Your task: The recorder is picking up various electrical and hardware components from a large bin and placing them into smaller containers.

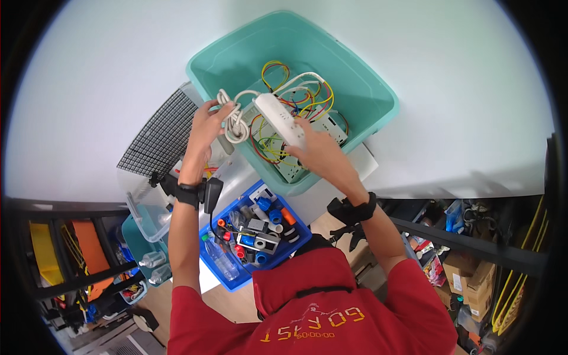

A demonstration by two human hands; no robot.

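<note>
A white power strip (278, 116) is gripped at its near end by my right hand (326, 155), above a teal plastic bin (355, 75). Its pale cable is looped into a coiled bundle (235, 126), which my left hand (206, 126) pinches over the bin's left rim. Inside the bin, below the strip, lie white boxes with slots (290, 171), partly hidden. Yellow, red and green wires (268, 146) tangle over them, and more wires loop toward the back of the bin.
Nearer my body stands a blue bin (237, 284) of pipe fittings, a plastic bottle (219, 257) and a silver device (257, 242). Black mesh (159, 135) leans left of the teal bin, by a clear plastic container (146, 226). Loaded shelves (457, 239) flank both sides.
</note>
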